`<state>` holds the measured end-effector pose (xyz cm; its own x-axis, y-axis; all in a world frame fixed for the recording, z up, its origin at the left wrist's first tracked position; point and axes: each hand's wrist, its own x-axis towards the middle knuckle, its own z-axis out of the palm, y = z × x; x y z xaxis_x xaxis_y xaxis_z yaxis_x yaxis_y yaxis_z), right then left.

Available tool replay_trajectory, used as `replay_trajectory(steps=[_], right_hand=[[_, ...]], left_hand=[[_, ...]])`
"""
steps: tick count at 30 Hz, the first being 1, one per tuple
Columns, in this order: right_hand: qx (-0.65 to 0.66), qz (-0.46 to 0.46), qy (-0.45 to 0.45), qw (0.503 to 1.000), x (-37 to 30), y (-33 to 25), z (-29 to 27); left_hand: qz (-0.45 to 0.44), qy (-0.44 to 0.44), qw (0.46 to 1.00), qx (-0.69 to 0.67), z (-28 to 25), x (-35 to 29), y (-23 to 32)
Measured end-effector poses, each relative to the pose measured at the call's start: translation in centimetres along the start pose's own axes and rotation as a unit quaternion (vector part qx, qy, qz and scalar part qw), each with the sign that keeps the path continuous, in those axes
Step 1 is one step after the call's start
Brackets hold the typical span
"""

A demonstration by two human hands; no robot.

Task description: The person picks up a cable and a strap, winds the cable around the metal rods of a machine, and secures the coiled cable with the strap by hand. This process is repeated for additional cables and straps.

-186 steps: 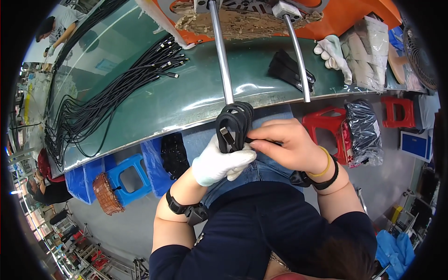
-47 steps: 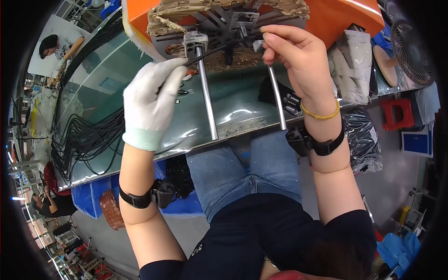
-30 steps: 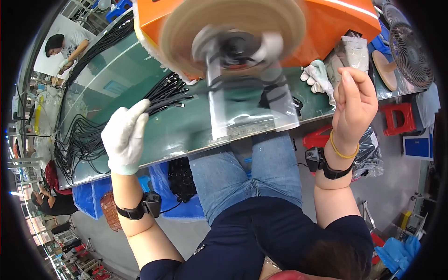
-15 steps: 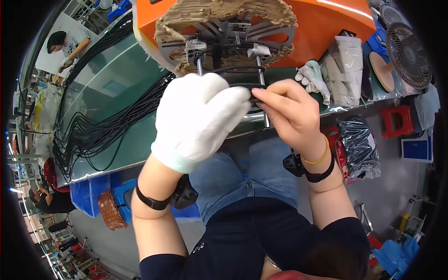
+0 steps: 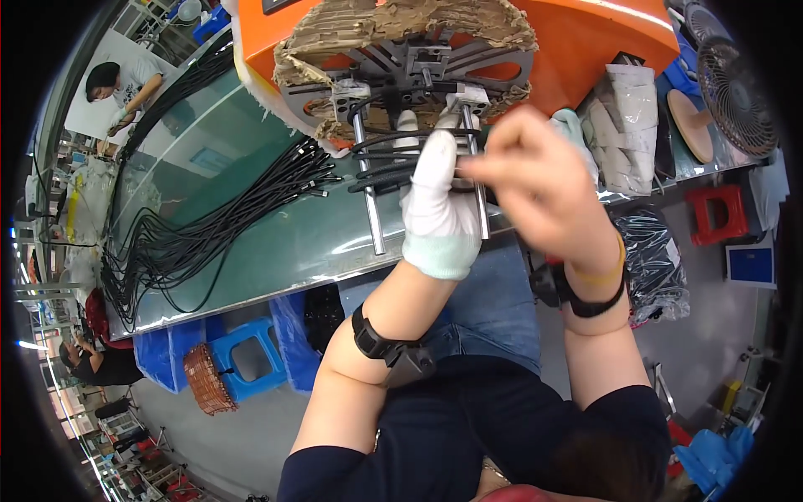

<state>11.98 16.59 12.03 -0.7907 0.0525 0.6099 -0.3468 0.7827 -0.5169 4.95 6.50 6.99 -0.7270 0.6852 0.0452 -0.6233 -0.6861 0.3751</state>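
Observation:
A black cable (image 5: 381, 178) is wound in several loops around two metal rods (image 5: 374, 222), which stick out toward me from a grey metal winding fixture (image 5: 368, 63). My left hand (image 5: 442, 197), in a white glove with a pale green cuff, grips the wound cable between the rods. Its thumb lies over the loops, and its other fingers show partly behind them. Just right of the right-hand rod is my bare right hand (image 5: 544, 180), thumb and forefinger toward the loops. Motion smears its fingers, so I cannot make out what they hold.
Torn brown tape or paper (image 5: 401, 25) rings the fixture on an orange machine (image 5: 585, 50). A bundle of black cables (image 5: 226, 205) lies on the green tabletop (image 5: 242, 276) to the left. A wrapped package (image 5: 629, 130) and fans (image 5: 736, 100) stand right. Another person (image 5: 125, 84) works far left.
My left hand has moved right and down from above the rods, and now takes hold of the cable loops. My right hand has shifted slightly right and is blurred. More of the rods and loops shows.

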Motion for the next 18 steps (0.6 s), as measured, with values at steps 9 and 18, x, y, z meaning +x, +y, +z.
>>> replay_trajectory(steps=[9,18], right_hand=[[0.138,0.071,0.094,0.983,1.4,2.7,2.4],[0.121,0.000,-0.041,0.992,-5.2,-4.0,0.3]], left_hand=[[0.081,0.033,0.995,-0.055,0.8,1.1,-0.5],[-0.164,-0.132,0.918,0.335,-7.6,-11.2,1.1]])
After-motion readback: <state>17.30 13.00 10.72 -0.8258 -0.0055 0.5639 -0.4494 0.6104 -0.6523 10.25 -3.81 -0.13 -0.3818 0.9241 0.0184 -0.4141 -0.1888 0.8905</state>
